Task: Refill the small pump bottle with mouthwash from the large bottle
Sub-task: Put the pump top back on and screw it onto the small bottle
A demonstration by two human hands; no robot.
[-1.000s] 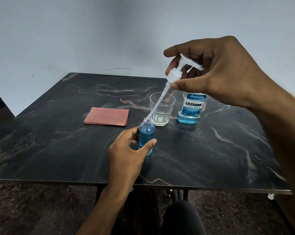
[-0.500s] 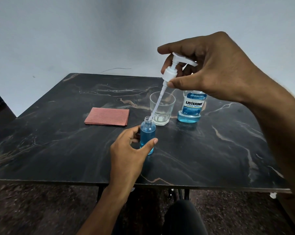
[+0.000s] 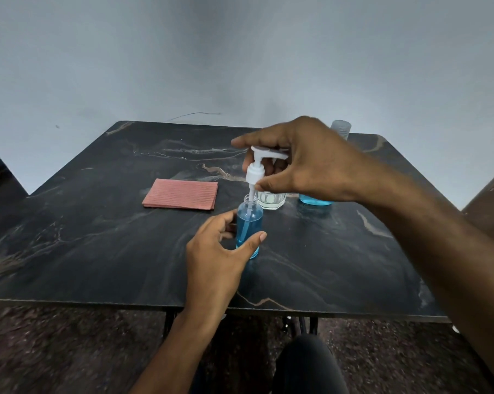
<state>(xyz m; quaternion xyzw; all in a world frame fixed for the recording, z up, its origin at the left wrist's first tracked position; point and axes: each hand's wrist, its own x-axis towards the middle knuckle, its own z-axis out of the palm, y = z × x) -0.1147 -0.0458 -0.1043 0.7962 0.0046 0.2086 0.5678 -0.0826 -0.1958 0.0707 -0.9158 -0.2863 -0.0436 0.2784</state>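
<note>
A: Setting: dark marble-patterned counter (image 3: 98, 251) against a plain grey wall. Where is the small clear bottle of blue liquid (image 3: 249, 226)?

B: Upright near the counter's front centre. The left hand (image 3: 220, 251) wraps it, thumb on the near side and fingers (image 3: 228, 223) curled behind. Probable reason: to hold the neck steady as a target.

A: And the right hand (image 3: 305, 163)?

B: It pinches the collar of the white plastic pump head (image 3: 258, 169) between thumb and fingertips, spout level, dip tube already down inside the neck. Collar not yet seated on the threads.

A: Fill status?

B: Blue reaches about the shoulder, so I judge pouring done and capping in hand.

A: Other items?

B: Behind the right hand: a clear drinking glass (image 3: 271, 199) and the large mouthwash bottle (image 3: 315, 199), mostly hidden. A folded pink cloth (image 3: 181, 193) lies to the left, presumably for drips.
</note>
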